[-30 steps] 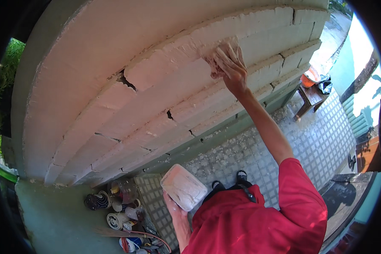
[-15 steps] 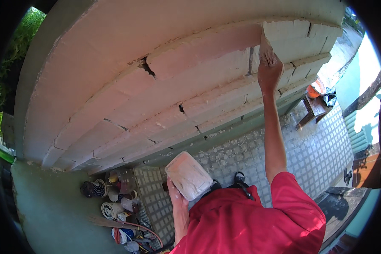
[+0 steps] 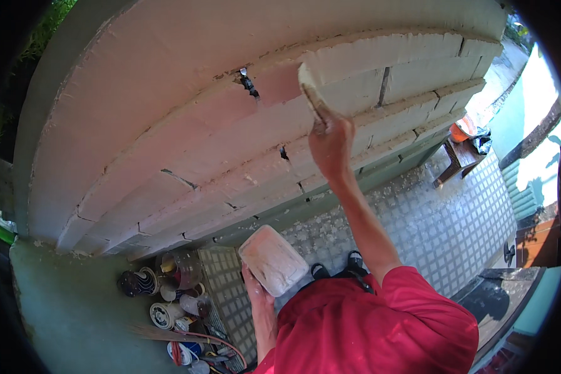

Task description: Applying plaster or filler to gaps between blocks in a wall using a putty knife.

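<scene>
My right hand (image 3: 331,144) is closed round the handle of a putty knife (image 3: 308,87), raised to the wall with its blade at the upper band of blocks. The blade is seen nearly edge-on, and white paste coats the knife. A dark gap (image 3: 249,84) in that band lies to the left of the blade. Low in front of me, my left hand (image 3: 258,292) holds a whitish rectangular tub (image 3: 274,260) by its left side and underneath. Pale paste is smeared inside the tub. Most of the left fingers are hidden beneath it.
The pale wall (image 3: 187,134) curves across the view, with several dark cracks between its blocks. Buckets (image 3: 164,315) and tools crowd the lower left corner beside a green wall (image 3: 75,305). A small brown stool (image 3: 460,161) stands at right on the tiled floor (image 3: 417,206), which is spattered with white.
My right hand has moved left along the upper band with the putty knife, and the blade has turned nearly edge-on. The tub in my left hand has barely shifted.
</scene>
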Available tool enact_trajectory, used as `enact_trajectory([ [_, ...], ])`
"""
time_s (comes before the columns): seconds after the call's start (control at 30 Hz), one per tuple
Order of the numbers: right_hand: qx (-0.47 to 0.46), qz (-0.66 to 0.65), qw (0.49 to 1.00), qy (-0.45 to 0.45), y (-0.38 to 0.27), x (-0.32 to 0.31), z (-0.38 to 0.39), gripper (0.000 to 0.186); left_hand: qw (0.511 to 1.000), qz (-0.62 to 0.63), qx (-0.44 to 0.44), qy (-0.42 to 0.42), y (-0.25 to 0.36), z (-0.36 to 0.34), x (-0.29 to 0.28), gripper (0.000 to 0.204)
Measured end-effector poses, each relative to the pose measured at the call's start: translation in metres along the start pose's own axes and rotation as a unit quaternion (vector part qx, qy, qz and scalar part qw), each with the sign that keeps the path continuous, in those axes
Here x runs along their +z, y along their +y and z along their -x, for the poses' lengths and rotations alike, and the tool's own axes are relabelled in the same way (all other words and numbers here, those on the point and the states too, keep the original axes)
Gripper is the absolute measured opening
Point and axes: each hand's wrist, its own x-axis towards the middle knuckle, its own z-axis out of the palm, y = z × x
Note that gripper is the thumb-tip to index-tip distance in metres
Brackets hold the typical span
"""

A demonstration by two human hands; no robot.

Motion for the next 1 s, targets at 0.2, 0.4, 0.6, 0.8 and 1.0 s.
enact_trajectory([
  [0.2,-0.004,-0.032,0.999,-0.016,-0.029,0.022,0.024,0.044,1.0,0.018,0.003,0.005,0.012,0.006,-0.014,0.052],
  [0.4,-0.033,-0.101,0.994,0.004,-0.038,0.035,0.038,0.045,1.0,0.024,0.0,-0.008,0.017,0.012,-0.015,0.053],
  [0.6,0.051,-0.185,0.981,-0.005,-0.008,0.033,0.049,0.034,1.0,0.025,-0.001,0.0,0.014,0.015,-0.02,0.054],
  [0.8,0.283,-0.646,0.709,0.004,0.063,-0.036,0.039,0.037,1.0,0.022,-0.001,0.007,0.013,0.024,-0.023,0.058],
  [1.0,0.278,-0.615,0.737,0.051,0.13,-0.109,0.016,0.031,0.999,0.033,-0.021,-0.018,0.009,0.008,-0.012,0.053],
])
